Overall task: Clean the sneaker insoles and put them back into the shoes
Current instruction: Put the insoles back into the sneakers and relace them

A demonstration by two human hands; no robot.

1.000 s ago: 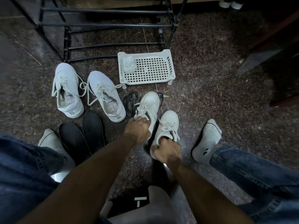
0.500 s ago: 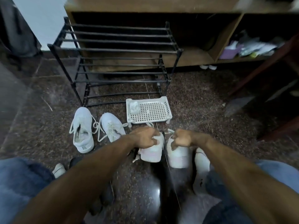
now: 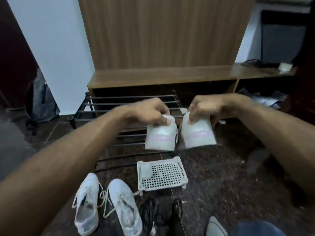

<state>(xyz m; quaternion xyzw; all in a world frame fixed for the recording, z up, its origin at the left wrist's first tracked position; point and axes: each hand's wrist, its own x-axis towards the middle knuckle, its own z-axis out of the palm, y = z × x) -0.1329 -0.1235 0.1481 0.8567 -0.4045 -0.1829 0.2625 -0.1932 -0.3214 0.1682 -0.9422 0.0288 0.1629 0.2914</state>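
We had the left hand (image 3: 150, 111) and right hand (image 3: 203, 108) each pinching a white sneaker's (image 3: 161, 135) heel collar, fingers curled over the rim, both shoes held aloft in front of the black rack (image 3: 119, 106); such shallow pinches risked a slip and drop.

I am not seeing any readable text, brand or number; the pink band on each lifted sneaker (image 3: 161, 137) is too blurred.
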